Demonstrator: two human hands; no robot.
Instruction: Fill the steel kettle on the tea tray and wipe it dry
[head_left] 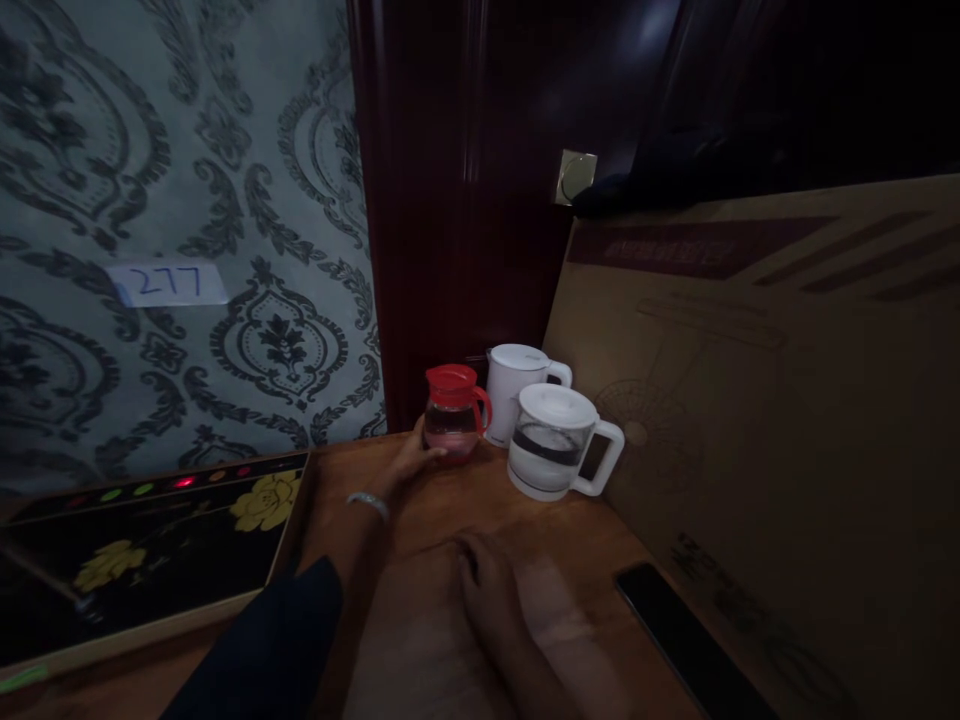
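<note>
Near the back of the wooden table stands a glass pitcher with a red lid and red handle. My left hand, a silver bracelet at its wrist, is wrapped against the pitcher's left side, thumb low at the front; its other fingers are partly hidden behind the glass. My right hand rests on the tabletop in front, fingers curled in, and no object shows in it. A white electric kettle stands just right of the pitcher. In front of that kettle sits a clear glass kettle with a white lid, base and handle.
A large cardboard box leans along the right side. Beside it lies a dark phone-like slab. On the left is a black tray with yellow flowers and a lit red light. The wooden table meets a dark door.
</note>
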